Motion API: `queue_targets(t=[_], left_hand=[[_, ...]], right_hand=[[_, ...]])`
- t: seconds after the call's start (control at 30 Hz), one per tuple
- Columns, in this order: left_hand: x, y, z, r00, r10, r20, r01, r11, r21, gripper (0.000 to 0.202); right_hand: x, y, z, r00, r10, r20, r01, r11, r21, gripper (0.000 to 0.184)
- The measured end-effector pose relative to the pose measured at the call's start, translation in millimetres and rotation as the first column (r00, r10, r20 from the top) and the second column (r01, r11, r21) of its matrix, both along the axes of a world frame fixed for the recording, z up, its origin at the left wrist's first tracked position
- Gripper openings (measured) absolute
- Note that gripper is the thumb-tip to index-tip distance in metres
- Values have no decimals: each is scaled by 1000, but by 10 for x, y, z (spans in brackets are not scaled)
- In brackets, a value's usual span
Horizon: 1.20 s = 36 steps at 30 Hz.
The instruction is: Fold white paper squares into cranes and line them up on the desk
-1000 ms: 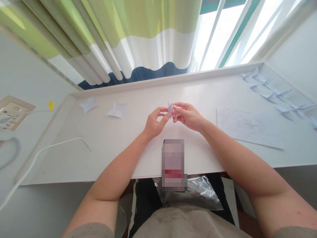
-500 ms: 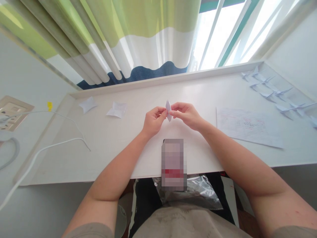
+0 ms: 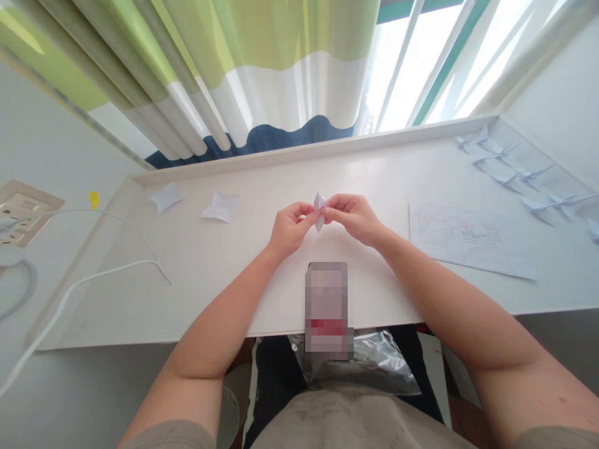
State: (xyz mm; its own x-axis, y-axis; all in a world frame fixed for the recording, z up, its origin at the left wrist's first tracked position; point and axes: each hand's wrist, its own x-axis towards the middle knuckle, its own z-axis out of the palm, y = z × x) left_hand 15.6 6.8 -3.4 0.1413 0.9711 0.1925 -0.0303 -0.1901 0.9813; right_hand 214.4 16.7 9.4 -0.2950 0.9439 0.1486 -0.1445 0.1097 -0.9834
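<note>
Between my two hands a small piece of folded white paper (image 3: 319,201) is held upright above the white desk, its pointed ends showing above and below my fingers. My left hand (image 3: 294,227) pinches its left side between thumb and fingers. From the right, my right hand (image 3: 352,215) pinches the same paper near its middle. The fingertips of both hands almost meet there and hide part of the folds. Two other partly folded papers, a nearer one (image 3: 221,207) and a farther one (image 3: 166,197), lie to the left of my hands.
Several folded paper cranes (image 3: 508,181) stand along the desk's right side. A sheet with writing (image 3: 468,240) lies before them. A pixelated, phone-shaped object (image 3: 327,305) is at the front edge. White cables (image 3: 103,268) cross the left side, near a wall socket (image 3: 28,209).
The folded paper has turned slightly between my fingers, so more of its face shows. My right fingertips have shifted a little; both arms stay in place.
</note>
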Motion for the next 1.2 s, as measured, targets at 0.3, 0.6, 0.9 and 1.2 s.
queue_targets(t=[0.3,0.6,0.9,1.2], left_hand=[[19,-44,58,996,-77,45,80,994,-75,46],[18,-41,66,997,-67,43,70,993,-94,39],[-8,-60,121,964,-210,161,240,951,-194,40],[-91,-54,188,901,-374,219,425,861,-278,35]], right_hand=[[11,-11,24,996,-42,81,38,998,49,51],[16,22,10,994,-111,24,108,988,108,34],[55,15,72,1000,-23,3,23,997,79,20],[93,6,115,989,103,-102,-100,995,30,36]])
